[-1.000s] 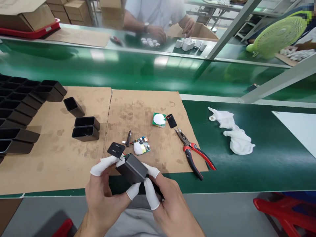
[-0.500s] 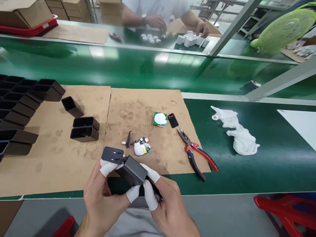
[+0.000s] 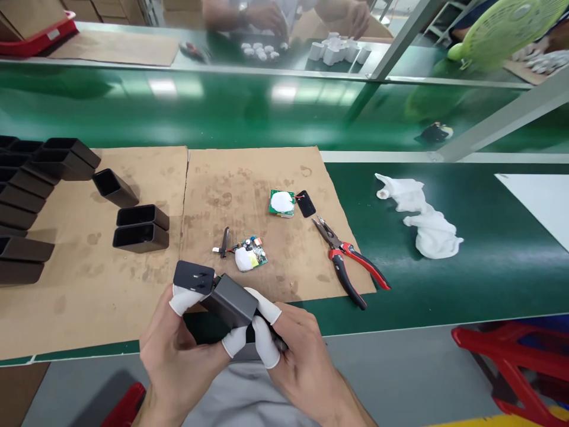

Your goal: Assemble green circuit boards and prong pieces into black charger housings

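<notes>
Both my hands hold one dark grey charger housing (image 3: 231, 301) over the near edge of the bench. My left hand (image 3: 178, 350), in white finger cots, presses the black plug cap (image 3: 194, 277) with its two prongs against the housing's open end; red wire shows in the gap. My right hand (image 3: 297, 362) grips the housing's other end with cot-covered fingertips. On the cardboard mat (image 3: 249, 178) just beyond lie a circuit board with a white blob (image 3: 248, 256) and a second green board with a white disc (image 3: 281, 203).
Red-handled pliers (image 3: 351, 267) lie right of the boards, a crumpled white cloth (image 3: 422, 222) further right. Several empty black housings (image 3: 141, 228) sit at left. Across the green belt (image 3: 249, 112) another person's hands (image 3: 347, 18) handle white parts. A red stool (image 3: 511, 367) stands low right.
The plug cap has come closer to the housing's open end under my left fingers. The view has tilted slightly down and right; nothing on the mat has moved.
</notes>
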`<action>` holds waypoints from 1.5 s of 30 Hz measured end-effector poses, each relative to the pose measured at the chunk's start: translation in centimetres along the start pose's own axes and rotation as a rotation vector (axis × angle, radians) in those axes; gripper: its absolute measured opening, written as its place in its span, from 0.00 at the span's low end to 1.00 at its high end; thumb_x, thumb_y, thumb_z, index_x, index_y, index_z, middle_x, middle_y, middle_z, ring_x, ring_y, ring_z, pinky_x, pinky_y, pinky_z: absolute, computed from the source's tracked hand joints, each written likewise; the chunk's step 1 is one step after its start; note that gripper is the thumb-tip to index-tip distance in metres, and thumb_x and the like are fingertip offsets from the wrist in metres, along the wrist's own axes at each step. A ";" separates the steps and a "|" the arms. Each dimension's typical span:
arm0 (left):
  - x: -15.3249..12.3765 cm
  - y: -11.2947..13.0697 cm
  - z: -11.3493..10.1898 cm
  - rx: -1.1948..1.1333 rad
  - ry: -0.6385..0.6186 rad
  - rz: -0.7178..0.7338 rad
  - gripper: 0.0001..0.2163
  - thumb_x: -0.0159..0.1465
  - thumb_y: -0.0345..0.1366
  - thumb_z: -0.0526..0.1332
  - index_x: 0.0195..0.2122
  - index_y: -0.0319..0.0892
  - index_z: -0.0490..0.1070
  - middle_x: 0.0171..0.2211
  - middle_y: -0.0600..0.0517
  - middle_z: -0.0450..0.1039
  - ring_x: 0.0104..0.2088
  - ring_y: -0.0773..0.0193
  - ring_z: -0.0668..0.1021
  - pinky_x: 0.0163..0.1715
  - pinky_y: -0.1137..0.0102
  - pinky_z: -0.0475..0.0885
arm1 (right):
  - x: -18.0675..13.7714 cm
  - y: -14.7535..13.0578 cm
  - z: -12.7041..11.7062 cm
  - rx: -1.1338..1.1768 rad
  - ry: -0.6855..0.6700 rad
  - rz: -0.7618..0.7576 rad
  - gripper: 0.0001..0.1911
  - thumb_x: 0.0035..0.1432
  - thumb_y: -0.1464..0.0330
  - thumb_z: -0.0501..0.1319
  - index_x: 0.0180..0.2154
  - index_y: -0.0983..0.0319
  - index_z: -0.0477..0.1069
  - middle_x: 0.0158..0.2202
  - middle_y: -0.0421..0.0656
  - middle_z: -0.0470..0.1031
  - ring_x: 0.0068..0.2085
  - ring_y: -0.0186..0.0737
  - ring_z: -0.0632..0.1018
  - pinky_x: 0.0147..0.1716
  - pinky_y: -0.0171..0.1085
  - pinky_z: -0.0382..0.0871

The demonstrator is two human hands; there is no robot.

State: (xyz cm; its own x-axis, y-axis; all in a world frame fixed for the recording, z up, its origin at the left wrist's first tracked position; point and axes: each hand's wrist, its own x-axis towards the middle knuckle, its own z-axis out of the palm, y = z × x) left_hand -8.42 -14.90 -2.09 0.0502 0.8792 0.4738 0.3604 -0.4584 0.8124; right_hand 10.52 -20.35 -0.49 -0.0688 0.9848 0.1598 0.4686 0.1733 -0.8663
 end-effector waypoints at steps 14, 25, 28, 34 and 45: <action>0.0 -0.3 0.1 0.029 0.012 0.022 0.23 0.59 0.26 0.79 0.55 0.44 0.80 0.47 0.51 0.82 0.41 0.59 0.85 0.39 0.68 0.84 | -0.2 0.2 0.2 0.010 0.019 -0.026 0.15 0.81 0.70 0.54 0.50 0.63 0.81 0.29 0.36 0.65 0.29 0.37 0.63 0.29 0.37 0.57; -0.1 -0.5 0.0 0.138 0.039 0.060 0.22 0.56 0.30 0.82 0.50 0.45 0.82 0.42 0.50 0.84 0.42 0.53 0.86 0.43 0.63 0.87 | -0.2 0.5 0.7 -0.037 0.081 -0.070 0.19 0.82 0.69 0.54 0.38 0.61 0.78 0.27 0.36 0.64 0.28 0.36 0.62 0.28 0.38 0.55; -0.1 -0.7 0.0 0.107 0.039 0.048 0.21 0.55 0.31 0.83 0.48 0.45 0.82 0.43 0.50 0.83 0.44 0.52 0.86 0.45 0.61 0.87 | -0.1 0.2 0.6 -0.045 0.077 -0.036 0.18 0.82 0.69 0.53 0.42 0.60 0.80 0.27 0.37 0.68 0.27 0.36 0.65 0.28 0.37 0.59; 1.9 -0.7 -0.4 -0.143 0.033 -0.385 0.23 0.52 0.35 0.84 0.48 0.42 0.82 0.43 0.48 0.85 0.43 0.54 0.87 0.49 0.62 0.88 | -0.6 -1.9 -2.6 -0.185 0.079 0.038 0.17 0.80 0.70 0.56 0.61 0.60 0.80 0.37 0.43 0.85 0.34 0.43 0.82 0.37 0.41 0.76; 4.3 0.3 -1.6 -0.454 -0.064 -0.690 0.30 0.49 0.52 0.87 0.47 0.38 0.87 0.37 0.39 0.89 0.41 0.40 0.91 0.43 0.53 0.90 | 4.7 3.9 -3.7 -0.830 0.336 -0.081 0.20 0.85 0.65 0.52 0.59 0.64 0.81 0.36 0.48 0.81 0.37 0.52 0.78 0.39 0.47 0.66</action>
State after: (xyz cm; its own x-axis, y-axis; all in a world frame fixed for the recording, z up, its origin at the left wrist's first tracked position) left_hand -9.55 -11.42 0.74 0.0134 0.9815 -0.1908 -0.0814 0.1913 0.9782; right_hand 15.30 -15.10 -1.38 0.0707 0.8912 0.4481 0.9680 0.0472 -0.2465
